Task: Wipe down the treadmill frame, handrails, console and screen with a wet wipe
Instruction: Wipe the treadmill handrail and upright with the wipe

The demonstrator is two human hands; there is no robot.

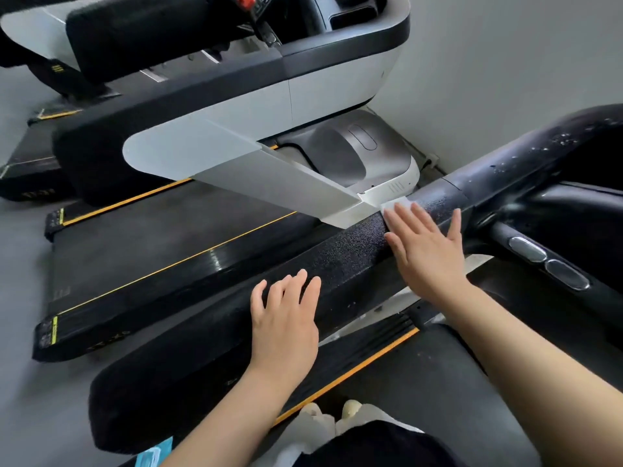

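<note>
I am pressing my right hand (426,246) flat on the white wet wipe (397,207), fingers straight and spread, on top of the black bumpy handrail (344,256) of the treadmill. My left hand (285,323) is resting on the same handrail lower down, fingers a little bent over its top and holding nothing. Most of the wet wipe is hiding under my fingers, so I cannot tell its shape.

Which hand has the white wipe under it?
The right hand, flat on the black textured handrail over the white wet wipe. The left hand rests bare.
</note>
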